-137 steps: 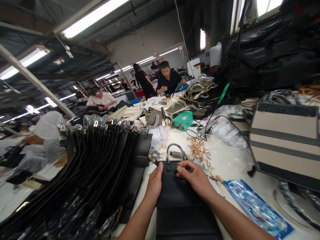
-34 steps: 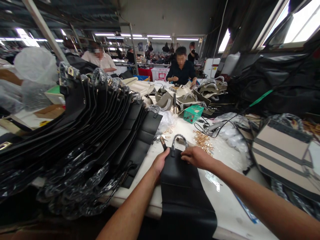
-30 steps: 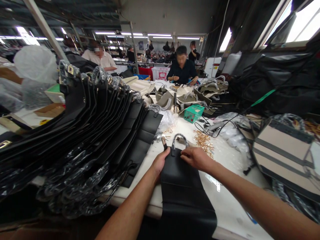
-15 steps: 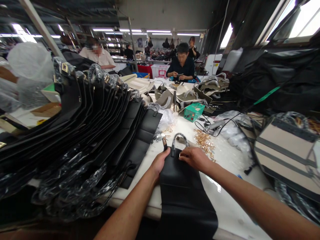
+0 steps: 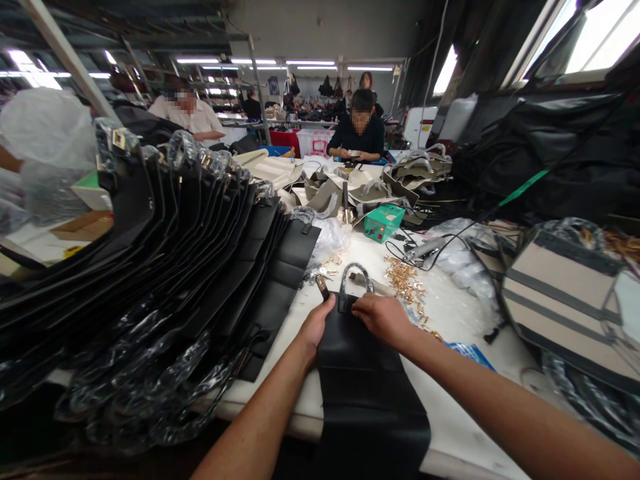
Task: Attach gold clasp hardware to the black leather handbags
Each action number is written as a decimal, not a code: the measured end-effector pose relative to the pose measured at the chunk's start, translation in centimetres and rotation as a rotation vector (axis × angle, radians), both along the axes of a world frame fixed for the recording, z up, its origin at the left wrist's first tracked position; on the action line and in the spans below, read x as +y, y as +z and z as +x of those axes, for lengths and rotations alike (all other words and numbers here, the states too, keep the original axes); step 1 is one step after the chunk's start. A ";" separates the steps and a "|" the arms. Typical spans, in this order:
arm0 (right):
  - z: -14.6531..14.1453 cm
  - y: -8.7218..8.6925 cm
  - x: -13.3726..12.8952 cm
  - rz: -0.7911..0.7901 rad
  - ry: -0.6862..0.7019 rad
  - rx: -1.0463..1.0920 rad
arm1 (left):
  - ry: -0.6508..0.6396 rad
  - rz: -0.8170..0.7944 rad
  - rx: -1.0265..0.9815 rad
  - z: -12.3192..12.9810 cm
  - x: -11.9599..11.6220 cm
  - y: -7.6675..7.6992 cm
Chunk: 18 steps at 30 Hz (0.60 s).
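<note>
Black leather panel point(image 5: 373, 393) lies flat along the white work table point(image 5: 465, 440), its top edge pointing away from the person, which appears to leave that end within easy reach of both hands. A curved dark handle point(image 5: 354, 285) arches up from the top edge. The left hand point(image 5: 314, 330) seems closed around the base of a small metal-tipped tab point(image 5: 323, 287), which stands up just beside the handle, probably held upright so that it stays in view. The right hand point(image 5: 383, 319) lies curled over the panel's top edge by the handle's foot; whether it pinches anything is hidden by the fingers. Just beyond, loose gold metal fittings point(image 5: 403, 280) lie spread on the table, apparently kept within easy reach. To the left, a long row of black leather panels point(image 5: 200, 267) leans in overlapping order, with plastic-wrapped handles. A crumpled clear plastic bag point(image 5: 330, 241) sits near the row's end. Farther off, a white crate point(image 5: 313, 142) stands beside a red bin point(image 5: 285, 142), their contents too distant to tell. A co-worker point(image 5: 357, 130) works across the table.
</note>
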State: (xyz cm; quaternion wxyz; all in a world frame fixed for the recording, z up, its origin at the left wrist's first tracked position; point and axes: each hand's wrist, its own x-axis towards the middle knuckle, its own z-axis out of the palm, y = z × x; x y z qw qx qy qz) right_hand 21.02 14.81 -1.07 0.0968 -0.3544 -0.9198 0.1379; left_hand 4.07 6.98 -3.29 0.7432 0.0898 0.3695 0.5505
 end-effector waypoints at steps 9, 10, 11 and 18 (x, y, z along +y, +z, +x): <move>1.2 0.8 -3.6 0.040 -0.164 0.154 | -0.026 0.007 0.341 0.3 0.6 0.7; 1.9 0.7 -4.4 0.042 -0.180 0.198 | 0.007 0.019 0.474 0.2 0.6 0.7; 2.9 0.6 -5.2 0.042 -0.189 0.247 | 0.052 0.035 0.614 0.2 0.6 0.6; 13.1 0.4 -4.9 0.015 -0.427 0.275 | 0.241 0.046 1.050 -0.9 0.3 1.1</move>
